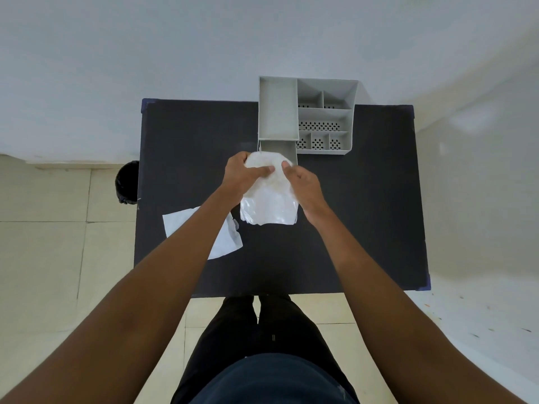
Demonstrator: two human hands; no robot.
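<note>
Fingers (pixel 264 170) of left hand (pixel 242 176) and right hand (pixel 306 186) pinch the plastic bag (pixel 269 209); it hangs over the black table (pixel 367 217).

Both bare forearms are extending from the lower corners and converging just above the centre of the frame. The left hand (pixel 243 174) is curling fingers and thumb round a clear bag (pixel 269 207). The right hand (pixel 304 186) is pinching it from the opposite side.
</note>
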